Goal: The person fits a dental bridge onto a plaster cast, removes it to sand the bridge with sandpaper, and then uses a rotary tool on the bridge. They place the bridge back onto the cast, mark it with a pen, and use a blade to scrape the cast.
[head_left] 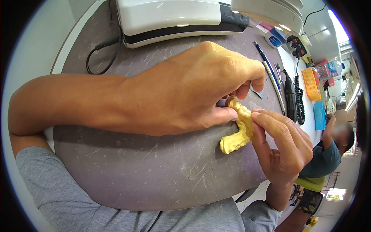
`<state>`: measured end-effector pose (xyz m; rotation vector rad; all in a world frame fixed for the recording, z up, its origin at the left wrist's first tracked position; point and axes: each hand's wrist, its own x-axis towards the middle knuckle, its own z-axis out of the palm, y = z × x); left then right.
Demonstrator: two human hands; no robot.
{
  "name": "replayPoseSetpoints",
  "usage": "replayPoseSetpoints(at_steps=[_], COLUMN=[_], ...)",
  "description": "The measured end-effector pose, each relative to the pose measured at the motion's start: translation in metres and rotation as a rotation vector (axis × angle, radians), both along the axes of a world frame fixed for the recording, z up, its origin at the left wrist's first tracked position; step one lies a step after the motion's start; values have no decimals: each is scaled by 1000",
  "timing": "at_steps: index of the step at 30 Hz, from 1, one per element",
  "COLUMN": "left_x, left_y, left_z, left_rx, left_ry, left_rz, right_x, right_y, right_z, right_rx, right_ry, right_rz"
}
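Observation:
A yellow dental cast (236, 140), curved like a horseshoe with bumpy tooth shapes, is held between both hands just over the grey tabletop. My left hand (193, 89) reaches across from the left, its thumb pressed to the cast's upper end; its curled fingers are partly hidden behind the hand. On the cast's right side, my right hand (284, 145) pinches the edge between thumb and fingertips. A small blue-grey flat piece (258, 92) lies on the table beyond my left fingers.
A white device with a black base (174, 29) stands at the back, below a round lamp (270, 9). Pens (272, 75), a black handpiece (290, 96) with coiled cord, a yellow basket (311, 85) and a blue basket (319, 116) line the right. Another person (322, 160) sits beyond.

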<state>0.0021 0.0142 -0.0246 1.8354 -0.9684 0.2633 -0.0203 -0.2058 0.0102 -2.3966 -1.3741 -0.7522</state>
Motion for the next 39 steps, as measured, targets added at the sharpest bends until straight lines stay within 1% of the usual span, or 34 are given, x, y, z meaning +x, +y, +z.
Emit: replayPoseSetpoints(at_steps=[5,11,13,14,16,17,18,19,20,21,23,27,28,29,31,34,39], left_x=[-1,-1,-1,-1,-1,-2,-2,-2,-2,-1,-1,0,0,-1,-2,-3,-4], left_y=[2,1,2,1,2,2,2,1,0,-2,-6,-12,-13,-13,-12,-14,-12], left_z=[2,1,1,1,2,3,2,3,4,4,2,2,2,4,8,10,13], left_rx=[74,78,74,70,92,114,114,113,112,117,99,95,101,111,196,219,258], left_ry=[-40,-41,-42,-43,-14,14,12,-24,-61,-65,-143,-153,-133,-114,-119,-47,-21], left_rz=[23,29,27,25,23,21,14,25,34,18,5,-43,-28,-14,-32,-17,-26], right_x=[1,3,-1,-2,-4,-3,-1,0,-1,-6,-20,-42,-47,-50,-51,-48,-45], right_y=[-1,-1,-2,-3,-9,-11,-13,-17,-25,-26,-25,-29,-30,-29,-28,-34,-38], right_z=[0,2,6,6,6,5,4,2,2,-2,-11,-26,-29,-33,-37,-36,-37], right_rx=[-12,-30,-14,-15,64,64,144,227,225,232,484,519,634,664,686,670,625], right_ry=[-30,-24,103,103,128,127,126,123,173,169,439,520,553,556,536,503,462], right_rz=[13,27,-4,-5,-86,-91,-92,-95,-117,-132,-231,-358,-355,-368,-414,-392,-332])
